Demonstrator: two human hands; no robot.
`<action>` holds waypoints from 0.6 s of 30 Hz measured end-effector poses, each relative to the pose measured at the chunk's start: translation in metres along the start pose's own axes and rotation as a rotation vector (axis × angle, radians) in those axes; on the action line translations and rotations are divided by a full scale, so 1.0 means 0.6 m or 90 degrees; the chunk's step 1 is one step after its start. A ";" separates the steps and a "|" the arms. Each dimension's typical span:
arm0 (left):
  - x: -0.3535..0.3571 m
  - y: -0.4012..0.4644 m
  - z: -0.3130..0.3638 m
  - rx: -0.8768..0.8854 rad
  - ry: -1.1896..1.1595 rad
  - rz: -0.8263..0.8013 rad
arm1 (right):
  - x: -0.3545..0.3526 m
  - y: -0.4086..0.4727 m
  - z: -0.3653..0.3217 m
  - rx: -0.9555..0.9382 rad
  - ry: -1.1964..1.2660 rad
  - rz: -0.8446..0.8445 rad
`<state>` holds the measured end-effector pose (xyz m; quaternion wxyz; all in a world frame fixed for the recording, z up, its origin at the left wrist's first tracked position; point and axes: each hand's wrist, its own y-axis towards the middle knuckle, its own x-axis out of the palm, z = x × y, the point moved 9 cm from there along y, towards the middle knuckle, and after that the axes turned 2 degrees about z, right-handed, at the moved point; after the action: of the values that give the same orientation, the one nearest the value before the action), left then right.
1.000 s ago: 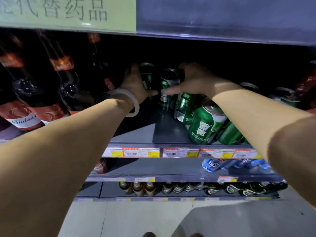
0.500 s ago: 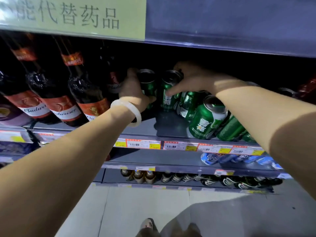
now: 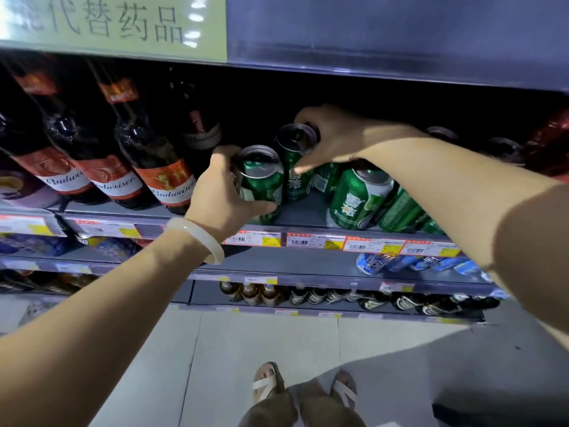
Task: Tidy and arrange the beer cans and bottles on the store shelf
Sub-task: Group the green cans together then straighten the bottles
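Two hands: both were closed on cans.
Left hand [image 3: 222, 188]: front green can [image 3: 261, 183] was gripped, frame centre.
Right hand [image 3: 335, 135]: rear green can [image 3: 294, 158] was held by its top.

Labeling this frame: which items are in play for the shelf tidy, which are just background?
In play: left hand gripping front green can; right hand on rear green can; Budweiser bottles.
Background: price tags, blue cans, sign.
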<state>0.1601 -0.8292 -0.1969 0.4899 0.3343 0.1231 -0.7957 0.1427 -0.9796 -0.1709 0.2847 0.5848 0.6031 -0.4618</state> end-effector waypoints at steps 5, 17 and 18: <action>0.020 -0.017 0.023 0.049 0.003 -0.003 | -0.015 -0.010 -0.002 0.015 -0.052 0.000; 0.100 -0.008 0.056 0.006 -0.139 -0.028 | -0.066 -0.140 0.083 0.193 0.057 0.251; 0.102 -0.007 0.059 0.005 -0.148 -0.025 | -0.064 -0.142 0.084 0.198 0.055 0.248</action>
<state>0.1235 -0.8883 -0.2108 0.4842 0.2388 0.0688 -0.8389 0.0561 -1.0319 -0.1383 0.2485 0.7459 0.4126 -0.4601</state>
